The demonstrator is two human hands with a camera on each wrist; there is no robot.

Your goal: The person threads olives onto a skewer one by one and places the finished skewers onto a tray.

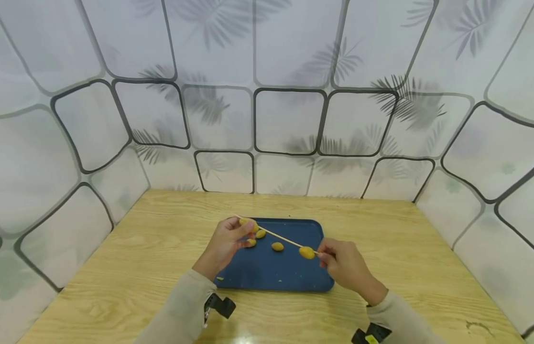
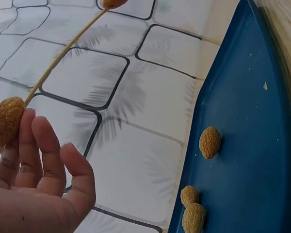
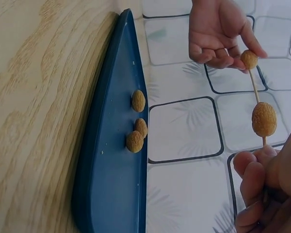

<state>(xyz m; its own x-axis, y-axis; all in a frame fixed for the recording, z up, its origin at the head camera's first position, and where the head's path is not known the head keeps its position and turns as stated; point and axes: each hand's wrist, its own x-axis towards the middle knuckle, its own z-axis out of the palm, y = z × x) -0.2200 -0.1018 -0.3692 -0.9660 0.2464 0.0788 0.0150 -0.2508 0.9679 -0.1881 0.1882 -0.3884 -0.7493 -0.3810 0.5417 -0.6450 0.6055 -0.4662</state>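
Note:
Between my two hands a thin wooden skewer [image 1: 280,237] slants down to the right above the tray. A wrinkled yellow oval fruit [image 1: 307,252] is threaded on it close to my right hand [image 1: 346,265], which pinches the skewer's lower end. My left hand [image 1: 219,246] pinches a second wrinkled fruit [image 2: 8,122] near the other end; the skewer tip sticks out beyond it. In the left wrist view, the other fingers of that hand are loosely bent. Three loose fruits, one of them apart [image 1: 277,246] and two touching [image 3: 135,141], lie on the blue tray [image 1: 271,282].
The tray rests on a light wood-grain table [image 1: 387,239]. Small pale crumbs [image 1: 220,278] are scattered on the tray. A patterned white covering [image 1: 288,124] stands behind the table and along both sides. Each forearm wears a black strap [image 1: 221,306].

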